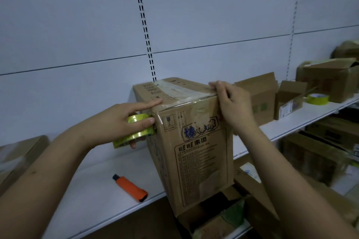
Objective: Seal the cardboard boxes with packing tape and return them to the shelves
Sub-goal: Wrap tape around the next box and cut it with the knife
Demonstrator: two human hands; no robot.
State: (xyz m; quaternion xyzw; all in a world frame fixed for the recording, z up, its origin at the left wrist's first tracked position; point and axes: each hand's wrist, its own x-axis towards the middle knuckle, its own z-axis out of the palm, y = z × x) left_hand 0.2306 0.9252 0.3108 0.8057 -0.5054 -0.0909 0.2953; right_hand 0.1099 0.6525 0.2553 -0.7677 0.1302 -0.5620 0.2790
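Tape roll (136, 129) in left fingers (150, 121) (curled), against box (196, 151) corner

A pale, grey-white panelled back wall (194, 15) fills the upper part of the view, crossed by a thin dark horizontal seam (77, 64). Two slotted metal uprights run down it, one near the middle (144, 25) and one toward the right edge (294, 15). A white shelf (93, 186) juts out from the wall's foot, its front edge slanting across the frame. The light is dim, cool and even.
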